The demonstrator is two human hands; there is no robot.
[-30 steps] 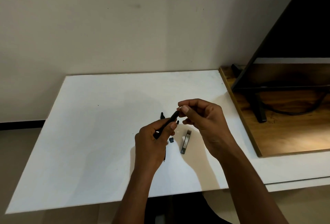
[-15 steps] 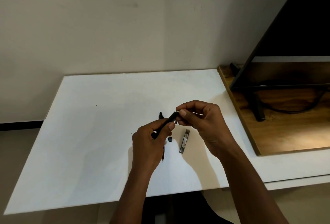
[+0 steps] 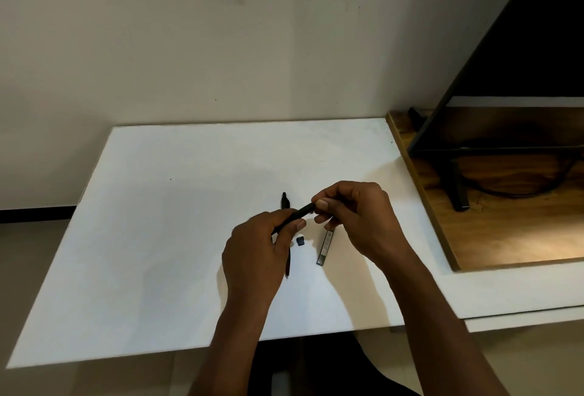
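Holding black pen over white board, right of centre: left hand curled round barrel, right hand pinching upper tip. Wide bare board leftward; wooden slab edge close rightward. 2nd pen half hidden behind left hand; pinched tip unclear.

blk pen, wht table, brn wood-grain board

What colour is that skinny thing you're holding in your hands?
The pen is black, clearest in the head view.
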